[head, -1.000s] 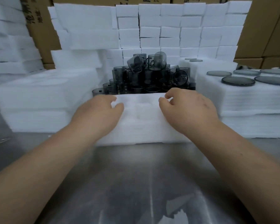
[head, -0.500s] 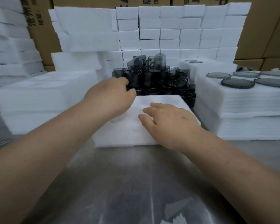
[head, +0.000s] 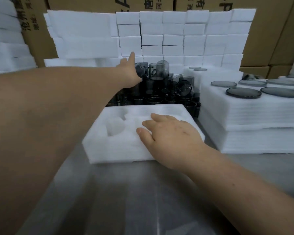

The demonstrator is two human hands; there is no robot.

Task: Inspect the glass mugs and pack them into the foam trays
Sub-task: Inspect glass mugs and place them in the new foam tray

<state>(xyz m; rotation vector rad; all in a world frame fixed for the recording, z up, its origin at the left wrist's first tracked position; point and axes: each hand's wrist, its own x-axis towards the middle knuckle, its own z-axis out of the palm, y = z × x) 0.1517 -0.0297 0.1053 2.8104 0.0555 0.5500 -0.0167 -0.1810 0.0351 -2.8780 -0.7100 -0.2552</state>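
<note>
A white foam tray [head: 119, 146] with moulded hollows lies on the steel table in front of me. My right hand [head: 170, 134] rests flat on its right half, fingers spread, holding nothing. Behind the tray stands a heap of smoky grey glass mugs [head: 161, 87]. My left hand [head: 129, 72] is stretched out over the heap's upper left, index finger extended, touching the topmost mug on that side [head: 140, 68]. Whether the fingers have closed on that mug is hidden by the hand.
Grey glass lids [head: 243, 92] lie on a stack of foam sheets [head: 251, 126] at the right. Stacked foam blocks [head: 173, 36] and cardboard boxes [head: 268, 31] form a wall behind the mugs. More foam piles [head: 5, 41] stand at the left. The steel tabletop [head: 126, 200] spreads in front.
My left hand left the tray and reached forward and up to the mug heap. My right hand stayed on the tray, which has slid slightly toward me.
</note>
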